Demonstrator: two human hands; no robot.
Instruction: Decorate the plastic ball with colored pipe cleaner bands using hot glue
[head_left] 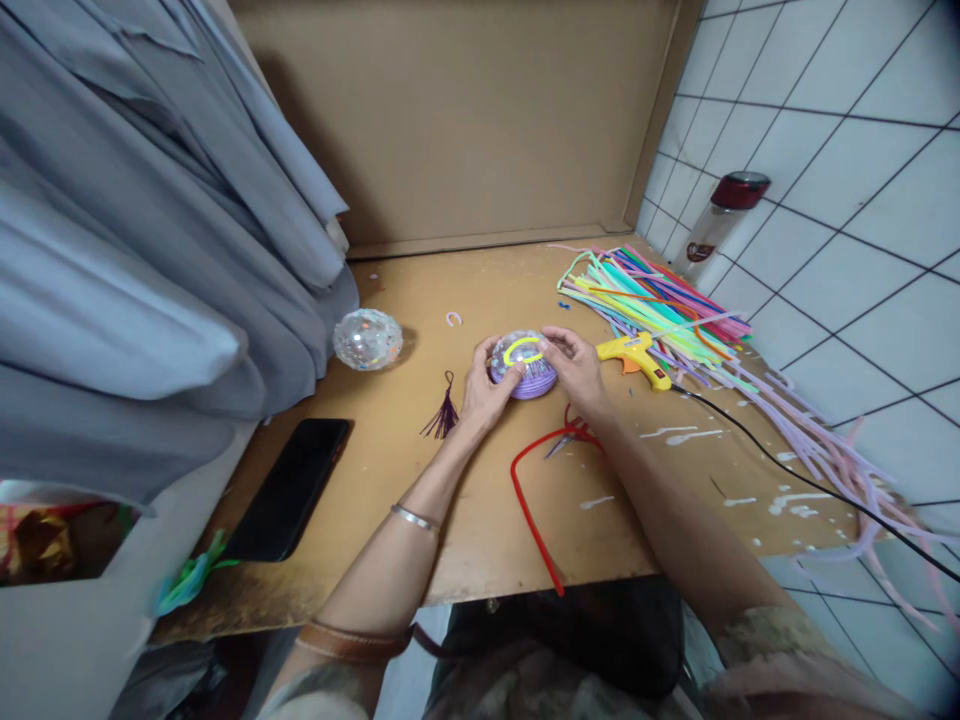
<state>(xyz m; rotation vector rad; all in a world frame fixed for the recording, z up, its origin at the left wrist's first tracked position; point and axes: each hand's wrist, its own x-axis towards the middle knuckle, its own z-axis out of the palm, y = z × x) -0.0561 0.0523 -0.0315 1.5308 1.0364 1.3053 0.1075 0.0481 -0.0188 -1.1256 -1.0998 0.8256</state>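
Between my hands, over the middle of the table, is a clear ball wrapped in purple around its lower part. A bent yellow pipe cleaner curves across its top. My left hand grips the ball from the left, thumb on its front. My right hand is closed at the right side, fingertips pinching at the yellow strip's end. Below them lies a bent red pipe cleaner, beside partly hidden scissors. A dark tassel lies left of my left hand.
A yellow glue gun with a black cord lies right of my hands, against a heap of coloured pipe cleaners. A second clear ball, a black phone and a grey curtain are left. A red-lidded bottle stands by the tiles.
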